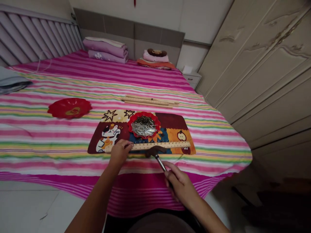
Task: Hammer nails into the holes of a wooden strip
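Note:
A long wooden strip (165, 145) with a row of holes or nails lies across the near edge of a colourful cartoon mat (175, 126) on the bed. My left hand (120, 151) is closed at the strip's left part, fingers pinched on it or on something small I cannot make out. My right hand (179, 186) grips the handle of a hammer (155, 152), whose dark head rests by the strip's middle. Just behind the strip, a red dish (144, 125) on the mat is filled with several thin metal nails.
More wooden strips (150, 101) lie farther back on the striped bedspread (48, 136). A second red dish (69, 107) sits to the left. Folded bedding (105, 49) and a cushion stack (155, 59) are at the headboard. A wardrobe (262, 71) stands right.

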A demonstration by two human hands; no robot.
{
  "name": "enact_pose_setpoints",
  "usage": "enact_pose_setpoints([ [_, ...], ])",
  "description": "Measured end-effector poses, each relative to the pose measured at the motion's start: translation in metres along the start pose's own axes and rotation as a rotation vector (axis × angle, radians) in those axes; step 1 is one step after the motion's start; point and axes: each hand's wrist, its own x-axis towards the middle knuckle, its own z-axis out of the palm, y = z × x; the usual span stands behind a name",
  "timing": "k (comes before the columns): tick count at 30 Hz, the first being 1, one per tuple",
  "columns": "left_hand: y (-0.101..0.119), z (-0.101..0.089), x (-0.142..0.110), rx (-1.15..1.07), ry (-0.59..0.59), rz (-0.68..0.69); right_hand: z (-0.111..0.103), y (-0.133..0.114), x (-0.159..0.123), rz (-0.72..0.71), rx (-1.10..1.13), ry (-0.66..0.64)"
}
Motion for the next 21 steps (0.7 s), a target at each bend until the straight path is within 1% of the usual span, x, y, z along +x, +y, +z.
enact_pose_setpoints([
  [3, 0.001, 0.001, -0.001, 0.018, 0.016, 0.010, 0.013, -0.029, 0.025, -0.158, -0.109, -0.015],
  [6, 0.002, 0.000, -0.001, 0.049, 0.019, 0.032, 0.025, -0.049, 0.047, -0.266, -0.249, -0.021],
  [9, 0.001, 0.000, -0.001, 0.086, 0.019, 0.049, 0.033, -0.059, 0.062, -0.331, -0.410, -0.022],
  [11, 0.001, 0.001, -0.001, 0.110, 0.023, 0.064, 0.035, -0.061, 0.067, -0.351, -0.477, -0.040],
  [13, 0.001, 0.002, -0.001, 0.121, 0.021, 0.079, 0.033, -0.060, 0.065, -0.356, -0.475, -0.050],
  [16, 0.002, 0.000, 0.000, 0.121, -0.003, 0.088, 0.024, -0.053, 0.046, -0.333, -0.381, -0.057],
  [19, -0.002, -0.008, 0.001, 0.180, -0.021, 0.129, 0.009, -0.033, 0.016, -0.249, -0.284, -0.095],
  [21, -0.010, -0.017, 0.003, 0.266, -0.045, 0.226, -0.002, -0.013, -0.003, -0.198, -0.258, -0.080],
])
